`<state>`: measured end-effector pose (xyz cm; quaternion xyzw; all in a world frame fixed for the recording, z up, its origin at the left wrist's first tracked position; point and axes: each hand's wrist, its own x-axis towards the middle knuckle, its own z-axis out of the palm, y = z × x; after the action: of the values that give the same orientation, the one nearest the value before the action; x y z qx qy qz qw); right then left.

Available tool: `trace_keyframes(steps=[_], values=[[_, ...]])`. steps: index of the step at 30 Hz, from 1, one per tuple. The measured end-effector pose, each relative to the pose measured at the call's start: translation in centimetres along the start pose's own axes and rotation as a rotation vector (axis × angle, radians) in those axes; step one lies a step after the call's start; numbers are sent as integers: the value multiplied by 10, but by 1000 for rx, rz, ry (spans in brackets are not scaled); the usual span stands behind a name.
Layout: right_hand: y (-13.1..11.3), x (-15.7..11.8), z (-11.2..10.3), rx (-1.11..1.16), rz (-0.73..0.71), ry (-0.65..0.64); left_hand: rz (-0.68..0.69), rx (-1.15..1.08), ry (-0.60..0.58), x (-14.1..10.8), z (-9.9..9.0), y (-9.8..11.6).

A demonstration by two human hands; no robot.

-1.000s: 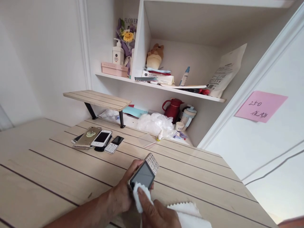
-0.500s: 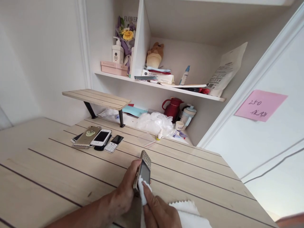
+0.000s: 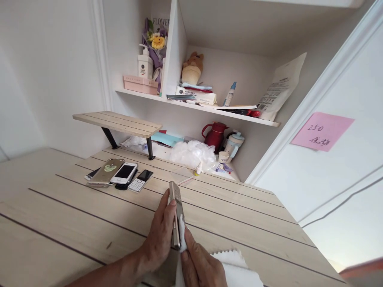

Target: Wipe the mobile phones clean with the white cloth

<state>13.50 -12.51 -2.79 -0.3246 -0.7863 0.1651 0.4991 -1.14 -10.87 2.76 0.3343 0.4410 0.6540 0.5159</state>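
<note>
My left hand (image 3: 160, 235) grips a silver keypad phone (image 3: 176, 213), which stands edge-on with its screen turned away from me. My right hand (image 3: 200, 268) pinches a fold of white cloth (image 3: 231, 271) with a zigzag edge and presses it against the phone's side. On the wooden table (image 3: 74, 211), further off, lie a gold smartphone (image 3: 104, 171) with a smiley sticker, a white smartphone (image 3: 124, 173), a black smartphone (image 3: 145, 175) and a white keypad phone (image 3: 139, 184). Neither hand touches those.
A low wooden riser (image 3: 116, 124) stands at the table's back, with a crumpled plastic bag (image 3: 193, 154) and a red thermos jug (image 3: 214, 134) beyond it. Above are white shelves (image 3: 194, 105) holding bottles and papers. A pink note (image 3: 321, 131) is stuck on the wall at right.
The silver phone has turned from face-up towards me to edge-on in my left hand. The cloth in my right hand now presses along its side. The whole view has shifted slightly.
</note>
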Motion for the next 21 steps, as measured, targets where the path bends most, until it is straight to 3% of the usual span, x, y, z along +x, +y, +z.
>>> trace_keyframes(steps=[3, 8, 13, 17, 21], values=[[-1, 4, -2, -5, 34, 25, 104, 126, 64, 0, 3, 5], [-5, 8, -6, -15, 7, 38, 11, 126, 90, -1, 5, 4], [-4, 14, -11, 81, 145, -11, 48, 155, 104, 1, 5, 1], [-5, 13, -12, 117, 106, 27, -10, 73, 58, 0, 5, 0], [-4, 12, -12, 115, 118, -14, 56, 73, 95, 0, 8, 5]])
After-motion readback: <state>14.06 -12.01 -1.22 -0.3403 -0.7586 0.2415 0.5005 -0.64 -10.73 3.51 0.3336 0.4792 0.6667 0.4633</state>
